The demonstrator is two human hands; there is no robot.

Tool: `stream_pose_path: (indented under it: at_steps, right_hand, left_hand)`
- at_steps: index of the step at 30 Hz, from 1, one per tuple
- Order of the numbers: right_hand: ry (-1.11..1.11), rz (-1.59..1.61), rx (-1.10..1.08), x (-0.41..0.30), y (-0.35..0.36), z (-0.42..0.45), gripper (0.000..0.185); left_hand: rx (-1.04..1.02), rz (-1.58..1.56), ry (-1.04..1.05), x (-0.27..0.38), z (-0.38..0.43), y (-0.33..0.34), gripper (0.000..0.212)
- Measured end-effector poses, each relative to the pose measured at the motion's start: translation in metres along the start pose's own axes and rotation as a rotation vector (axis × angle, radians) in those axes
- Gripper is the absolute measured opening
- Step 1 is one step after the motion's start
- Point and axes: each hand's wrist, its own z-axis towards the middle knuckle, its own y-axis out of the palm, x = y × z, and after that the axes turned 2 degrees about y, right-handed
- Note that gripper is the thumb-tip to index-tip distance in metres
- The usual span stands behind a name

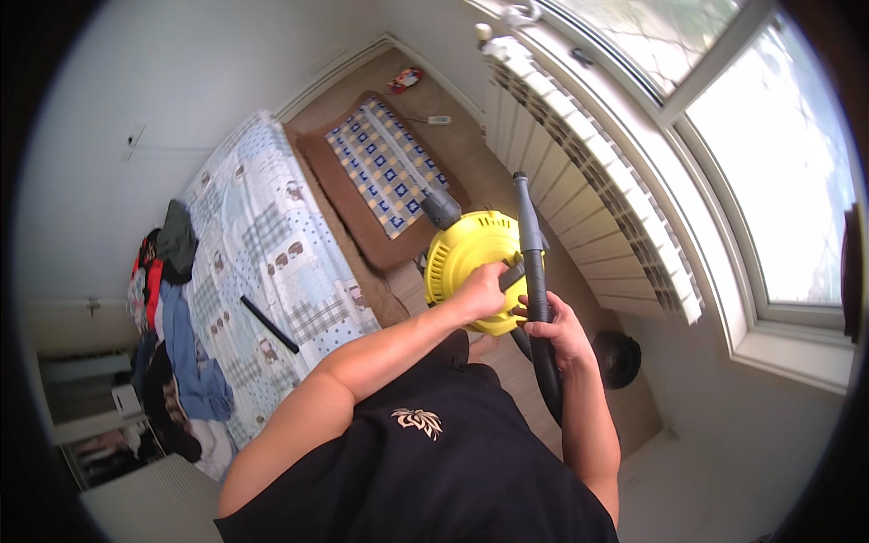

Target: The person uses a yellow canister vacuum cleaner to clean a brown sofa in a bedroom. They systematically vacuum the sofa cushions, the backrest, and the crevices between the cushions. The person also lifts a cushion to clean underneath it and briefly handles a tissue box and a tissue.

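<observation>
Before me stands a yellow canister vacuum cleaner (468, 251) with a vented round top. My left hand (483, 292) is closed around its dark carry handle (512, 275). Just beside it, my right hand (560, 329) holds a black ribbed hose (544, 360), fingers curled around it. A tapered grey nozzle (527, 214) extends from the hose, its tip toward the radiator side. The lower run of the hose passes behind my right forearm. A dark grey fitting (441, 207) juts from the machine's far side.
Left, a patterned bed (254, 237) bears a black tube (269, 324) and piled clothes (193, 366). A brown-bordered mat (349, 224) lies beyond the machine. A white radiator (577, 190) lines the window wall on the right. A black round object (618, 360) sits on the floor near my right forearm.
</observation>
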Motion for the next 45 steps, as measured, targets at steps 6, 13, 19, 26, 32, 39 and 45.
stream_pose_path:
  at_steps: [6, 13, 19, 26, 32, 39, 45]
  right_hand:
    - [0.095, -0.173, -0.033, -0.005, 0.045, 0.029, 0.056]
    - [0.190, 0.073, -0.116, 0.002, 0.066, 0.075, 0.064]
    - [0.153, -0.068, 0.016, -0.017, 0.102, 0.124, 0.061]
    - [0.120, -0.147, 0.083, -0.057, 0.108, 0.195, 0.051]
    - [0.128, -0.195, 0.144, -0.051, 0.078, 0.258, 0.045]
    - [0.229, -0.244, 0.246, 0.005, -0.016, 0.361, 0.045]
    - [0.305, -0.319, 0.355, 0.069, -0.082, 0.460, 0.045]
  left_hand:
    - [0.009, -0.188, -0.080, -0.035, -0.008, 0.006, 0.027]
    - [-0.126, -0.474, -0.196, -0.058, 0.009, -0.016, 0.033]
    - [-0.007, -0.236, -0.133, -0.078, 0.032, -0.052, 0.043]
    - [-0.108, -0.220, 0.084, -0.066, 0.049, -0.147, 0.048]
    - [0.054, -0.307, -0.312, -0.201, 0.017, -0.202, 0.034]
    - [0.323, -0.754, -1.086, -0.362, -0.005, -0.182, 0.044]
    - [0.564, -1.280, -1.174, -0.518, 0.059, -0.093, 0.070]
